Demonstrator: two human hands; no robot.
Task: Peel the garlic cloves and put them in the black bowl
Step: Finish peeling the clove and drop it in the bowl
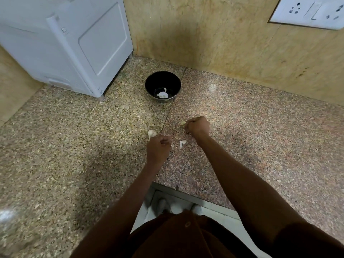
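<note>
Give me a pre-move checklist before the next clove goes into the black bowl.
1. Black bowl upright on the counter, within reach: ok.
2. Bowl has room; only a few pale pieces at the bottom: ok.
3. Right hand holds a clove: ok.
4. That clove fully peeled: cannot tell, mostly hidden.
5. Left hand grips the garlic piece: ok.
6. Loose skins lie on the counter, outside the bowl: ok.

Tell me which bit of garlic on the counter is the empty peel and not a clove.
The flat white scrap lying loose between the two hands is the peel. The rounded garlic piece pokes out at the left hand; the clove at the right hand is yellowish.
</note>
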